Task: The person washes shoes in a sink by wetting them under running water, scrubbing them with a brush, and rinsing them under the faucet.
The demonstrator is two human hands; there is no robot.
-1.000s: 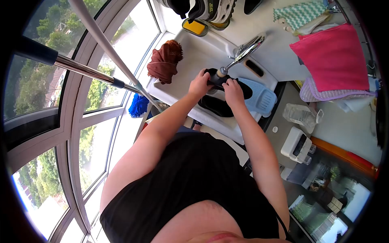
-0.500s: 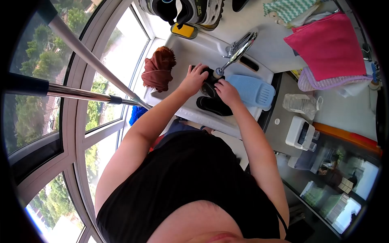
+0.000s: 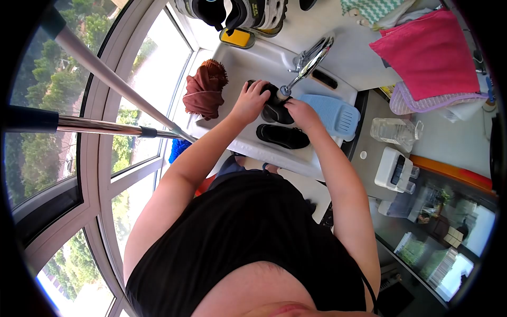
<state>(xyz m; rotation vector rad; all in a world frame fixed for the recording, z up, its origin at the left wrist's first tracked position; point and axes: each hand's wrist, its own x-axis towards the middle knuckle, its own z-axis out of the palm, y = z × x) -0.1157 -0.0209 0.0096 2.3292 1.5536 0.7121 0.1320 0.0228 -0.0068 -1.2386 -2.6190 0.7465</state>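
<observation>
Both hands are on a black shoe point(image 3: 274, 109) under the spout of the chrome faucet point(image 3: 316, 58), over the white sink point(image 3: 240, 61). My left hand point(image 3: 251, 101) is closed over the shoe's left end, fingers bent across it. My right hand point(image 3: 302, 114) pinches the shoe's right end, its fingertips partly hidden. A second black shoe point(image 3: 283, 136) lies on its own along the near side of the sink, just below the held one. Whether water is running is hard to make out.
A brown cloth bundle point(image 3: 205, 92) sits at the sink's left. On the right are a blue washboard point(image 3: 332, 116), a dark brush point(image 3: 324, 80) and a clear plastic jug point(image 3: 393, 131). A yellow sponge point(image 3: 237, 38) and sneakers point(image 3: 253, 13) stand behind. Poles point(image 3: 100, 124) slant in from the left.
My right hand has shifted slightly right and down, and the held shoe has turned a little under the faucet. More of the second shoe now shows.
</observation>
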